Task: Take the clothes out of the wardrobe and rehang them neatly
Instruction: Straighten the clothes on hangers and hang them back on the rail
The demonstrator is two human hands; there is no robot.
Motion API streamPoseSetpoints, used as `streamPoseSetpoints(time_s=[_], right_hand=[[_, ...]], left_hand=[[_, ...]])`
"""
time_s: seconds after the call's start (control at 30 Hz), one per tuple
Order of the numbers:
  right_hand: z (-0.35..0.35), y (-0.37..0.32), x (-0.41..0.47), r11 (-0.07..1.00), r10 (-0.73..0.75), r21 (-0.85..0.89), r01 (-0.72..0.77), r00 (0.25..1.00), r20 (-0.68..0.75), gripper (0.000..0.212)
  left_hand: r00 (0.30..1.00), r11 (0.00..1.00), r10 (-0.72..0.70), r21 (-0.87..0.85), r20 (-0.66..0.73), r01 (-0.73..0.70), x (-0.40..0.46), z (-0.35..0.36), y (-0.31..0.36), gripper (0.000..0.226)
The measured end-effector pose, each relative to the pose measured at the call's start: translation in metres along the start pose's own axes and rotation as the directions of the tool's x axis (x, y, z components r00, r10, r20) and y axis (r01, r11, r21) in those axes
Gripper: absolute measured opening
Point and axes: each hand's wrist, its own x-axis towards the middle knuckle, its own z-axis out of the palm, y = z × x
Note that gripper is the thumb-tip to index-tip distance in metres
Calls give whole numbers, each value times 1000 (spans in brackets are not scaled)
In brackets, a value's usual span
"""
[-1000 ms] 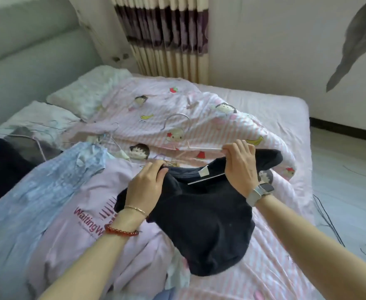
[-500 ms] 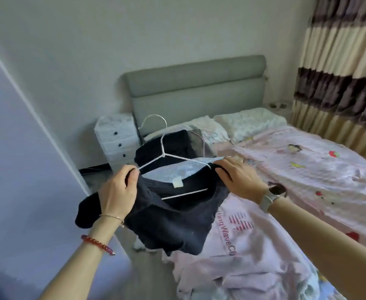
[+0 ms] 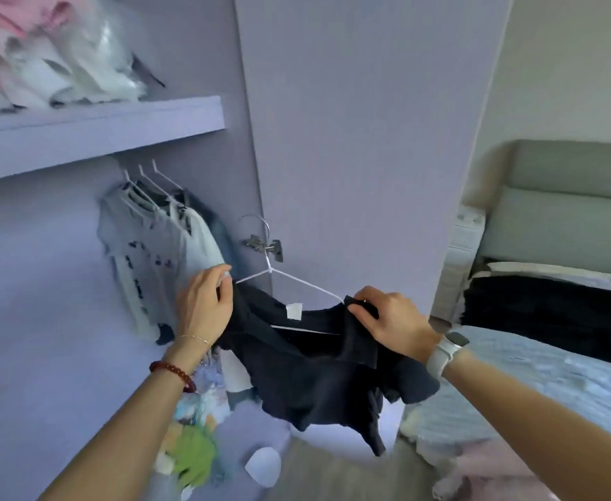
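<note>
- Swung round from bed to wardrobe point(image 3: 369, 139) now.
- Left hand point(image 3: 206, 305) and right hand point(image 3: 387, 316) each pinch a shoulder of the black top point(image 3: 314, 370).
- Soft, light; better carried by the white hanger point(image 3: 296, 280).

Two hands: left hand point(image 3: 205, 306), right hand point(image 3: 390, 318). One black garment point(image 3: 318, 374) on one white hanger point(image 3: 289, 280). Three more hangers point(image 3: 144, 182) with clothes in the wardrobe, one shelf point(image 3: 97, 132), one bed point(image 3: 550, 363), one watch point(image 3: 445, 350), two bracelets point(image 3: 173, 370)

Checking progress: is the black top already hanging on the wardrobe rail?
No, both hands hold the black top on its hanger outside the wardrobe.
</note>
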Motion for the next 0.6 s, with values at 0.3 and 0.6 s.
streamPoseSetpoints(time_s=[0.3, 0.6], right_hand=[[88, -99, 122, 950, -7, 311, -10, 998, 55, 25], [134, -178, 239, 886, -81, 463, 41, 994, 68, 31]], left_hand=[[969, 905, 67, 423, -239, 42, 28, -89, -66, 43], [851, 626, 361, 775, -382, 82, 104, -111, -63, 55]])
